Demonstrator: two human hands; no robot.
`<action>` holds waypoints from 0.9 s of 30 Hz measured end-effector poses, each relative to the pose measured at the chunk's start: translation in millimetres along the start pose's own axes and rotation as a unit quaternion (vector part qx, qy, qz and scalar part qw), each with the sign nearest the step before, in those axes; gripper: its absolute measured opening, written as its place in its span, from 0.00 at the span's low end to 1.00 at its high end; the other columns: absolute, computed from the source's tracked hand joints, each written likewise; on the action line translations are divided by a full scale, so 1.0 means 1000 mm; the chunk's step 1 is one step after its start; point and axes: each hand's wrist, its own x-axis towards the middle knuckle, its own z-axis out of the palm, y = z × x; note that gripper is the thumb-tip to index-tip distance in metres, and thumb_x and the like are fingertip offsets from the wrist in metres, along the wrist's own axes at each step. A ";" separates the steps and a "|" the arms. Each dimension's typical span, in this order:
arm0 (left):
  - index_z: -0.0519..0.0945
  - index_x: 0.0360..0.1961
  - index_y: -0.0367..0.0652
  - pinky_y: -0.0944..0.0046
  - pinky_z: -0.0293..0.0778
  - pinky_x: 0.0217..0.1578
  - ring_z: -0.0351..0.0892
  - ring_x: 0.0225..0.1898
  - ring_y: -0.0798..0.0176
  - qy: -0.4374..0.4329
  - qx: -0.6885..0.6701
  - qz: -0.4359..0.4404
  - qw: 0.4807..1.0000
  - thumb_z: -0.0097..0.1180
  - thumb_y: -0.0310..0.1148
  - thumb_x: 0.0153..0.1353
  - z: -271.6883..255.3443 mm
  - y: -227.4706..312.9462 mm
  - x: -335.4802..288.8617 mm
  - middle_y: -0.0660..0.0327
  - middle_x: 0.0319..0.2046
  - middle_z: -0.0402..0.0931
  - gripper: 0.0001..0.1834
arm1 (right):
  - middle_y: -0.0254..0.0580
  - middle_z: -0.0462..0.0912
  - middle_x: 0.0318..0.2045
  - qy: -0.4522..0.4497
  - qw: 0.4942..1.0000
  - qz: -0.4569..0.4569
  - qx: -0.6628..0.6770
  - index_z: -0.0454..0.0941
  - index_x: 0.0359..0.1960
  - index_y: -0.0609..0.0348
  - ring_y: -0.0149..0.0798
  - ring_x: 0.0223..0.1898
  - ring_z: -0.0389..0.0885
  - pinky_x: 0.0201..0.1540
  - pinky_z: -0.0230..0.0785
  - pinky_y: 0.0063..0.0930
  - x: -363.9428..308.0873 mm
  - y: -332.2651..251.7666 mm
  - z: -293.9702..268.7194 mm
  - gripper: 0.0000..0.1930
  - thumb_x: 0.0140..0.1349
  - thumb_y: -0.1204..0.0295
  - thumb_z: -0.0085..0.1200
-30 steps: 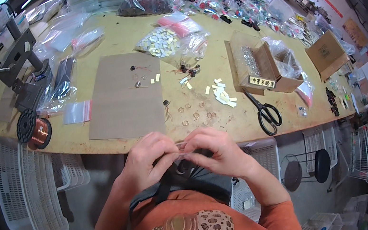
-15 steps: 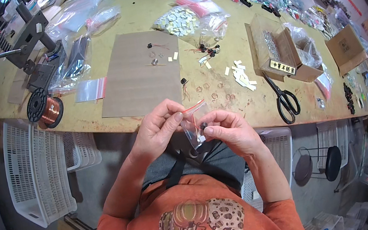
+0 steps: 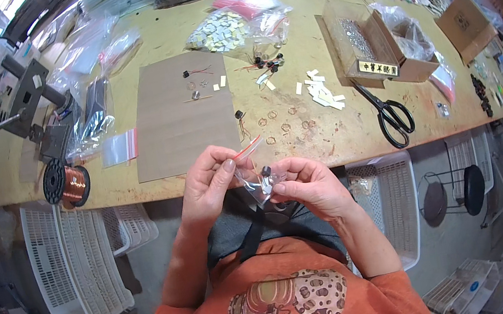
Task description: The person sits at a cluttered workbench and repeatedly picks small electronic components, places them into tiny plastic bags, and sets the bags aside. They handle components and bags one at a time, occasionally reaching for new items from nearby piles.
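A small clear zip bag [image 3: 249,180] with a red strip at its mouth hangs between my hands, just off the table's front edge. My left hand [image 3: 208,182] pinches it by the red-striped top. At its other side, my right hand [image 3: 310,186] has thumb and fingers closed on the bag. Near those fingertips shows a small black round part [image 3: 266,171], with something white below it; whether it lies fully inside the bag I cannot tell. Beyond my hands lie a brown cardboard sheet [image 3: 184,128], a wired black part [image 3: 239,115] and several thin copper rings [image 3: 286,127].
Black scissors [image 3: 388,115] lie at the right, beside a clear box of small metal parts [image 3: 357,41]. White strips [image 3: 322,93] are scattered near the middle. At the left stand a copper wire spool [image 3: 75,185] and a hand press [image 3: 36,105]. White crates [image 3: 75,270] sit below.
The view has shifted. The bag's top has tilted toward the left hand, and the black part now shows more plainly, with the right fingers lower around the bag.
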 end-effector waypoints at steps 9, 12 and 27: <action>0.73 0.42 0.34 0.69 0.76 0.45 0.77 0.41 0.70 0.012 0.037 0.017 0.999 0.49 0.24 0.69 0.000 -0.010 0.008 0.59 0.38 0.78 0.05 | 0.34 0.81 0.36 0.028 0.998 -0.056 0.014 0.74 0.41 0.61 0.26 0.36 0.80 0.39 0.73 0.19 0.002 0.011 0.001 0.08 0.61 0.80 0.58; 0.74 0.42 0.34 0.69 0.75 0.45 0.77 0.41 0.71 0.012 0.036 0.027 0.999 0.50 0.24 0.68 0.000 -0.014 0.010 0.59 0.37 0.78 0.04 | 0.35 0.81 0.36 0.032 0.998 -0.054 0.018 0.74 0.41 0.61 0.26 0.36 0.80 0.39 0.73 0.18 0.002 0.012 -0.001 0.08 0.61 0.80 0.57; 0.78 0.47 0.34 0.71 0.77 0.39 0.78 0.36 0.72 0.037 0.049 -0.003 0.998 0.53 0.18 0.64 0.017 -0.009 0.010 0.62 0.36 0.79 0.11 | 0.41 0.84 0.38 0.029 0.998 -0.062 -0.004 0.74 0.48 0.65 0.30 0.36 0.83 0.37 0.75 0.19 -0.003 0.012 -0.002 0.11 0.65 0.78 0.55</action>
